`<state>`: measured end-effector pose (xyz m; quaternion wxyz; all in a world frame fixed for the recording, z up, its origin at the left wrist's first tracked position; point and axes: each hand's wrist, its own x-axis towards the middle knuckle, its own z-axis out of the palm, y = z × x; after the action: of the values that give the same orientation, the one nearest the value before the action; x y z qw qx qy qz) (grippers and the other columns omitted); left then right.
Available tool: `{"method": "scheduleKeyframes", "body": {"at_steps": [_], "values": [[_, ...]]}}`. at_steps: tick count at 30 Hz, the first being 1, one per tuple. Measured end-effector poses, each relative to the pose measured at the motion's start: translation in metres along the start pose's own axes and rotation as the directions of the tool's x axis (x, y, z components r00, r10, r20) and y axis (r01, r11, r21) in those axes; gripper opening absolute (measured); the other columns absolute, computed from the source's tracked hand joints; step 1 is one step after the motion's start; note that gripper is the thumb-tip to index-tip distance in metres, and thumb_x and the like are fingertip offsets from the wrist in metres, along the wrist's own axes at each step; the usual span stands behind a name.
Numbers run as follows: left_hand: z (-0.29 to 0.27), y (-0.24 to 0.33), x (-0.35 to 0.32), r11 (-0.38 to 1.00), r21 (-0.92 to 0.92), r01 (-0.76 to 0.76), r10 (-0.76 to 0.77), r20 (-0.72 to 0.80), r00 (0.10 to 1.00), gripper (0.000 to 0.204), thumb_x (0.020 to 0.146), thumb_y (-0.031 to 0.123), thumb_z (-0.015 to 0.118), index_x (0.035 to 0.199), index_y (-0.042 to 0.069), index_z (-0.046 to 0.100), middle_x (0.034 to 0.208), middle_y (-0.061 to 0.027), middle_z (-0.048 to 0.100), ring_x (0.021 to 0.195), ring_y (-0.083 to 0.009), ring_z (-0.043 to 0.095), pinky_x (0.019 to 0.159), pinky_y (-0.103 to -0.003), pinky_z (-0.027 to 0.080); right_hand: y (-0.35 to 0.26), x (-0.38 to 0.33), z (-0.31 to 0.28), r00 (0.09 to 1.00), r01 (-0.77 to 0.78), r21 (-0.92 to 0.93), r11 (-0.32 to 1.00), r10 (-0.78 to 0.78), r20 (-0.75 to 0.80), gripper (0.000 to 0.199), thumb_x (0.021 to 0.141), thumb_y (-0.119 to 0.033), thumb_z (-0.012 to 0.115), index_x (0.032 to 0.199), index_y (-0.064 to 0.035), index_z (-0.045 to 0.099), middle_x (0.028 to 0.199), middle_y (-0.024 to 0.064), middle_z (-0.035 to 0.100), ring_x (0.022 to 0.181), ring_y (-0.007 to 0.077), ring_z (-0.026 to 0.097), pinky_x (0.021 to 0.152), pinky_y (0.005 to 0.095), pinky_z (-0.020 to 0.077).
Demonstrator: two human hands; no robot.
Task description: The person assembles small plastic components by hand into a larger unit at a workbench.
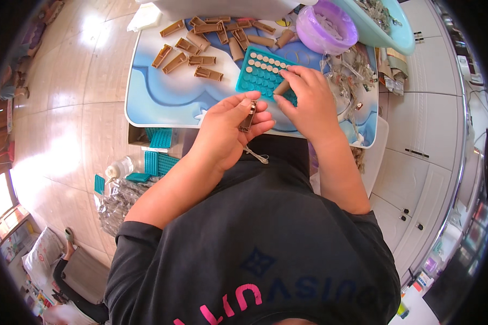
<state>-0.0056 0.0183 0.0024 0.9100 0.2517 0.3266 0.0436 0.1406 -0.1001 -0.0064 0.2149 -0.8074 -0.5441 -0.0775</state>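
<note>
In my left hand [222, 127], near the table's front edge, lies a small brown plastic casing [246, 124] with a shiny metal part at its upper end; the thumb presses on it. My right hand [312, 103] reaches over a teal tray [239, 85], gripping a smooth brown plastic shell [281, 88] between thumb and fingers. Small whitish discs [263, 65] fill the tray's far rows of round pockets, while the nearer pockets show teal. The right fingers cover part of the tray's right side. Several loose brown casings [205, 73] are scattered beyond my left hand.
A purple basin [326, 47] with whitish pieces and a light-green basin [400, 33] of metal parts stand at the far right. Bagged metal parts [358, 81] lie on the table's right side. Teal trays [158, 138] and clear plastic bags [119, 200] sit low at left.
</note>
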Motion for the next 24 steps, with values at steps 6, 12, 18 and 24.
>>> {"method": "scheduleKeyframes", "body": {"at_steps": [6, 12, 18, 24], "values": [[0.012, 0.021, 0.005, 0.974, 0.120, -0.192, 0.194, -0.007, 0.981, 0.024, 0.096, 0.011, 0.043, 0.116, -0.001, 0.049, 0.098, -0.0091, 0.059, 0.080, -0.0150, 0.060, 0.073, -0.028, 0.053, -0.055, -0.003, -0.007, 0.824, -0.183, 0.969, -0.165, 0.512, 0.242, 0.034, 0.095, -0.024, 0.049, 0.117, 0.0017, 0.053, 0.114, 0.0116, 0.057, 0.105, 0.0210, 0.054, 0.094, 0.0370, 0.0410], [0.030, 0.017, 0.010, -0.366, 0.723, -0.586, 0.518, 0.681, 0.518, 0.034, 0.077, 0.005, 0.055, 0.112, 0.003, 0.056, 0.097, -0.0110, 0.056, 0.084, -0.0305, 0.058, 0.072, -0.035, 0.049, -0.047, 0.012, 0.013, 0.714, -0.091, 0.332, -0.939, 0.171, 0.679, 0.039, 0.097, -0.030, 0.038, 0.123, -0.0036, 0.052, 0.129, 0.0122, 0.051, 0.126, 0.0280, 0.041, 0.108, 0.0413, 0.0289], [0.026, 0.026, 0.012, -0.393, 0.723, -0.569, 0.442, 0.691, 0.572, 0.042, 0.073, 0.002, 0.057, 0.115, 0.006, 0.058, 0.100, -0.0133, 0.060, 0.085, -0.0352, 0.059, 0.076, -0.037, 0.050, -0.039, 0.011, 0.029, 0.742, -0.071, 0.220, -0.973, 0.096, 0.663, 0.036, 0.097, -0.026, 0.040, 0.122, -0.0039, 0.053, 0.128, 0.0122, 0.052, 0.126, 0.0277, 0.041, 0.107, 0.0409, 0.0302], [0.013, 0.045, 0.026, 0.888, 0.314, -0.334, 0.328, 0.074, 0.942, 0.028, 0.097, 0.011, 0.043, 0.122, -0.002, 0.049, 0.110, -0.0114, 0.059, 0.096, -0.0175, 0.060, 0.081, -0.031, 0.052, -0.029, 0.032, 0.014, 0.708, -0.422, 0.642, -0.640, 0.210, 0.674, 0.025, 0.095, -0.017, 0.045, 0.111, -0.0017, 0.058, 0.104, 0.0061, 0.062, 0.093, 0.0210, 0.061, 0.083, 0.0360, 0.0482]]}}
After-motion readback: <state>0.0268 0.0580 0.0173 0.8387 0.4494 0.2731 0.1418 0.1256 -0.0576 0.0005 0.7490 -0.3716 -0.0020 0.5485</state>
